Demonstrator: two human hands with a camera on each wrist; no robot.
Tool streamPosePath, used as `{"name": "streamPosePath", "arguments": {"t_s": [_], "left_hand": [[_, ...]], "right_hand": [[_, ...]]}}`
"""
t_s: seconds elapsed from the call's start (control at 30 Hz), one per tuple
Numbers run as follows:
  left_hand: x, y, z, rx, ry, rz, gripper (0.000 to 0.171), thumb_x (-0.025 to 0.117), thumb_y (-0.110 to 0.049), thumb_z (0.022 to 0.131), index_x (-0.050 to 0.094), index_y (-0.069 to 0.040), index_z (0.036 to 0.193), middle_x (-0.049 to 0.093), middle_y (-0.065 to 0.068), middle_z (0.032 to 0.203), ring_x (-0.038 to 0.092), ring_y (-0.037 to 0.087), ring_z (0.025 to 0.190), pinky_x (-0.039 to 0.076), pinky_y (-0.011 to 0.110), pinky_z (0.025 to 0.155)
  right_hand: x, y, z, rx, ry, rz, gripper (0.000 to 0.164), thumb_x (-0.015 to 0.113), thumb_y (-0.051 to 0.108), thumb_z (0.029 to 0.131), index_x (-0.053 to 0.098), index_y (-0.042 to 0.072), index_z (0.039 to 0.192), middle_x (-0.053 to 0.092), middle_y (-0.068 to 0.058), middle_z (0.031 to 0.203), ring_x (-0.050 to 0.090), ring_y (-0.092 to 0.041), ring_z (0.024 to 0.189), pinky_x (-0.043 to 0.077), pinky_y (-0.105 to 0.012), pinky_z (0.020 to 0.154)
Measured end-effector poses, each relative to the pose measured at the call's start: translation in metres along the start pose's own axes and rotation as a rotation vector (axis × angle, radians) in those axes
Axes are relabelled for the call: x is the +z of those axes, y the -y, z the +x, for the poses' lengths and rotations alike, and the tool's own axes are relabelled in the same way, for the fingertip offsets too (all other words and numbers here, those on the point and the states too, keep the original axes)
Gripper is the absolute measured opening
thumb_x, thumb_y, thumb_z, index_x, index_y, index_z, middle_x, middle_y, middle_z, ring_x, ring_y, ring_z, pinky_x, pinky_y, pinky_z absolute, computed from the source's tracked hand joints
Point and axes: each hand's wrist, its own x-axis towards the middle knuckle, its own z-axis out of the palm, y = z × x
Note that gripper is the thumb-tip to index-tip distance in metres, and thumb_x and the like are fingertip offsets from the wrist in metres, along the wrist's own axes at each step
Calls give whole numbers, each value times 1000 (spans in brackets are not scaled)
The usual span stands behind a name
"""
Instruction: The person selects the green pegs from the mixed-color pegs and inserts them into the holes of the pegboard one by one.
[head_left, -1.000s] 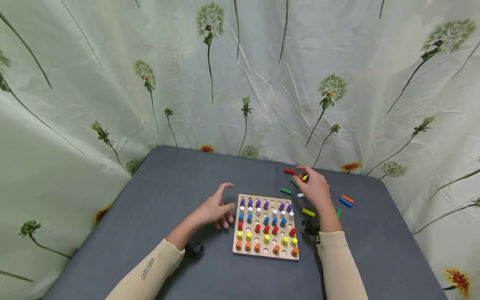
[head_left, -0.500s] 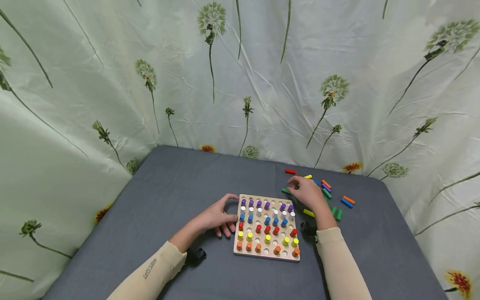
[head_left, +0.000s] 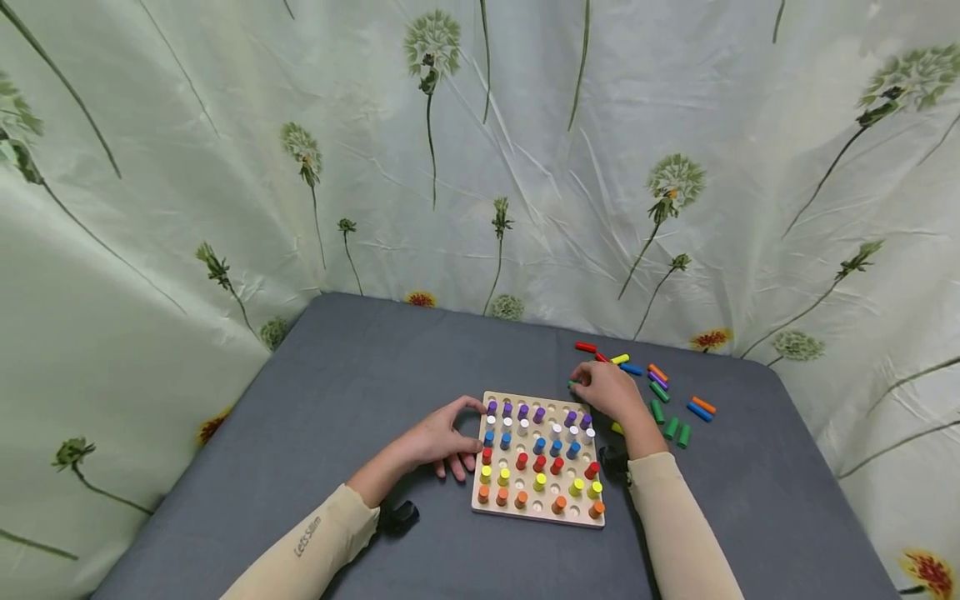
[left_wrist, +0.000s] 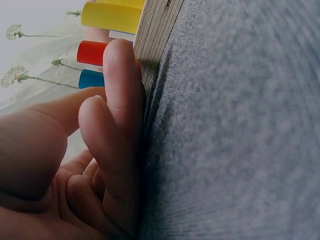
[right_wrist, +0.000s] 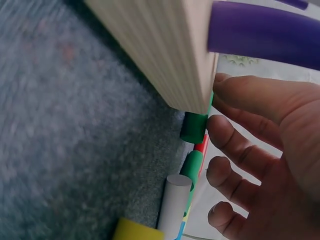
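A square wooden pegboard [head_left: 510,510] carries rows of purple, white, blue, red, yellow and orange pegs, with several holes unfilled. Its left edge is touched by my left hand [head_left: 438,435], index fingertip at the far corner and thumb lower down. In the left wrist view, my fingers [left_wrist: 122,75] lie along the table against the board's wooden side [left_wrist: 152,35]. Past the far right corner, my right hand [head_left: 611,392] pinches a green peg [right_wrist: 194,127] between thumb and index finger; its near end shows beyond the board's corner in the right wrist view.
Loose pegs lie behind and right of the board: red [head_left: 586,347], yellow [head_left: 620,359], blue [head_left: 632,369], an orange one [head_left: 703,405] and several green. A white peg [right_wrist: 175,200] and a yellow peg [right_wrist: 136,231] sit below my right hand. Floral cloth [head_left: 480,150] hangs behind the table.
My right hand has come from the far loose pegs toward the board's corner, down to the green peg. My left hand has moved right and now touches the board's edge.
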Motion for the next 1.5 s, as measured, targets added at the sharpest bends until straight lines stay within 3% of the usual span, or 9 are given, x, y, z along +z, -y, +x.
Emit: {"name": "streamPosePath", "arguments": {"t_s": [0.27, 0.53, 0.8, 1.1, 1.5], "left_hand": [[0, 0, 1, -32, -3, 2, 49, 75, -22, 90, 47, -35, 128, 73, 11, 72, 67, 17, 50, 46, 27, 36], [1, -1, 1, -23, -1, 0, 47, 75, -22, 90, 47, -33, 126, 73, 10, 71, 68, 16, 50, 47, 27, 37], [0, 2, 3, -22, 25, -25, 49, 73, -19, 91, 46, -31, 129, 73, 13, 72, 68, 18, 51, 51, 31, 39], [-1, -1, 4, -25, 12, -8, 49, 74, -21, 91, 46, -31, 130, 73, 11, 72, 68, 18, 51, 51, 31, 40], [-2, 0, 5, -42, 14, -13, 49, 75, -22, 90, 46, -33, 129, 74, 12, 73, 68, 18, 51, 50, 30, 39]], "right_hand": [[3, 1, 3, -6, 12, -26, 18, 71, 23, 93, 73, 13, 107, 65, -3, 87, 54, -18, 72, 47, -34, 64], [0, 4, 6, -19, 0, -59, 16, 72, 22, 92, 72, 12, 106, 66, -4, 89, 55, -19, 73, 50, -35, 67], [-11, 5, 3, -58, -65, 46, 14, 71, 21, 90, 69, 12, 100, 63, -2, 83, 53, -17, 69, 44, -31, 62], [-16, 15, 4, -102, -100, 215, 14, 69, 21, 90, 68, 12, 102, 67, -4, 92, 59, -19, 78, 48, -34, 70], [-18, 42, 1, -162, -59, 377, 15, 69, 20, 92, 66, 13, 104, 66, -6, 97, 54, -21, 81, 45, -33, 69]]}}
